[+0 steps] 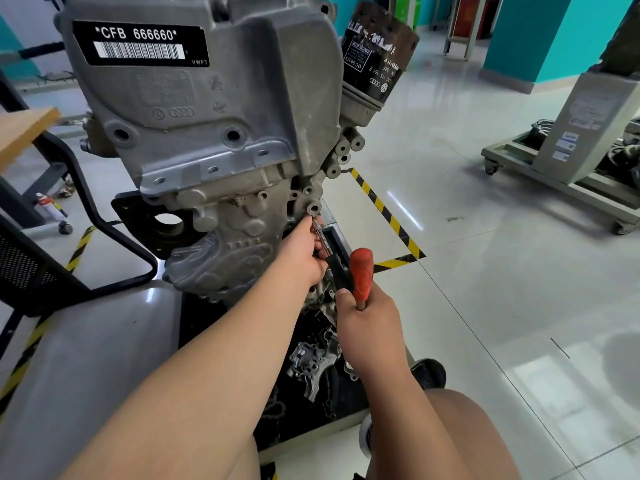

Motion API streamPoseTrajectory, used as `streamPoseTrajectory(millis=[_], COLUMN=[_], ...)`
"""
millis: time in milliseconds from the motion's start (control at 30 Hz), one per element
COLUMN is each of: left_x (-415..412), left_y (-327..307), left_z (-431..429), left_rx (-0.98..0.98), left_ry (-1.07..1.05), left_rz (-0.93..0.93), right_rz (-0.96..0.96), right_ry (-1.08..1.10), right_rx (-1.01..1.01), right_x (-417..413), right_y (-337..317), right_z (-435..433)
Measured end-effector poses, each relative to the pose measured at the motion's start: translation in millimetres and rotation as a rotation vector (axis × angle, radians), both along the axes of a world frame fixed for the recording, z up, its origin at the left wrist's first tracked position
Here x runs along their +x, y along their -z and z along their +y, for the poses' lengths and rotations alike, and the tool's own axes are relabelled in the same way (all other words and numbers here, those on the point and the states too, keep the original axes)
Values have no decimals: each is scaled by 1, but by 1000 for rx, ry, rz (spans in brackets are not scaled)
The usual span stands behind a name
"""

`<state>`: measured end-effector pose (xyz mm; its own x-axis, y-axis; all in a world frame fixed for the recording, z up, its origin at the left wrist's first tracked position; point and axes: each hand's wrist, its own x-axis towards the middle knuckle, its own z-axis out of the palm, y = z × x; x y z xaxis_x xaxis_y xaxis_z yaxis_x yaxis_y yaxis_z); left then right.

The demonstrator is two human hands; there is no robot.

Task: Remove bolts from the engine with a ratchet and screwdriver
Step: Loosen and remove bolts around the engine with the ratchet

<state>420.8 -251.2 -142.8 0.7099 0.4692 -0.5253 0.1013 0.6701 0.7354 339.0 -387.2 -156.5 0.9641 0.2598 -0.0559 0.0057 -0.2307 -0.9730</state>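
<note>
A grey engine (214, 140) stands upright on a stand in front of me, with a black barcode label at its top. My left hand (301, 251) pinches the metal shaft of a tool (320, 235) whose tip points up at a round boss (313, 208) low on the engine's right side. Whether a bolt sits in that boss is hidden. My right hand (367, 327) grips the lower end of a red handle (360, 275), which stands upright just right of the shaft. A black part (337, 268) joins the shaft and the handle.
A black oil filter (377, 53) sticks out at the engine's upper right. Loose metal engine parts (311, 365) lie on the black base below my hands. Yellow-black floor tape (388, 213) runs to the right. A wheeled cart (568, 161) stands far right, a wooden bench (24, 133) at left.
</note>
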Motion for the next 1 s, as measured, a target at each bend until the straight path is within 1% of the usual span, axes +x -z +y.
streamPoseTrajectory(millis=[67,133,200,267,333,400,467,533,633,733,800,867,900,933,967,1000], left_x=[-3,-8,-17,-29,-40,-51,-62,-72,-85,-95,-98,-98,-97,-96,-96,-96], left_y=[2,6,9,11,14,18,23,26,27,23,23,25,27,28,29,29], left_z=[2,6,11,16,17,15,12,8,1,-5,-7,-8,-9,-10,-12,-14], left_rx=[61,116,157,227,321,363,326,307,381,376,384,389,398,410,426,440], left_ry=[54,92,158,249,361,434,445,451,531,623,622,551,512,478,451,435], left_rz=[34,29,8,-3,0,13,5,-13,-9,-41,-37,-50,-56,-56,-51,-48], right_rz=[14,13,13,57,140,207,281,395,547,667,732,728,689,613,489,322], right_ry=[11,18,25,53,86,102,121,139,143,145,143,97,78,71,73,73], right_rx=[-25,-27,-2,51,145,214,273,387,534,643,687,644,583,489,358,191], right_x=[3,4,3,0,-3,-6,-8,-9,-13,-15,-16,-18,-20,-22,-24,-26], right_y=[1,3,3,3,4,6,7,7,3,1,2,4,4,4,4,4], right_z=[3,5,7,10,15,21,26,28,29,29,27,25,23,20,17,13])
